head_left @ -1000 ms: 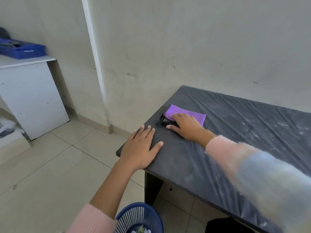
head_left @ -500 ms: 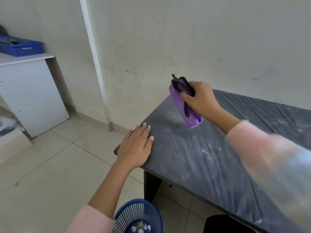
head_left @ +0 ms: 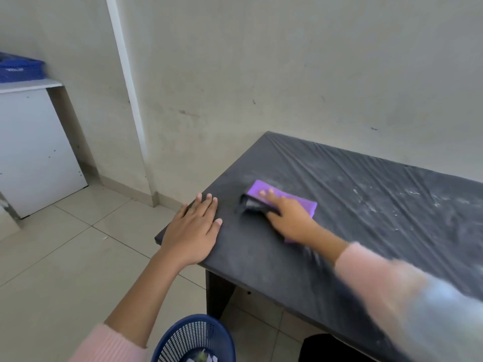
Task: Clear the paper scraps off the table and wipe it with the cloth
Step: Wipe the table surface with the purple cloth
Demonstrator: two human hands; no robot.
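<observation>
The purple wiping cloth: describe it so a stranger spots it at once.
Find the dark grey table against the pale wall. Near its left corner, the right hand presses a flat purple rectangular cloth. It is the only brightly coloured thing on the tabletop.

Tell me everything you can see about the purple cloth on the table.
The purple cloth lies flat on the dark table, near its left end. It looks like a soft rectangle with a black part at its left edge, too blurred to identify. The right hand presses on it with straight fingers, covering its near side; a purple corner shows below the wrist.
</observation>
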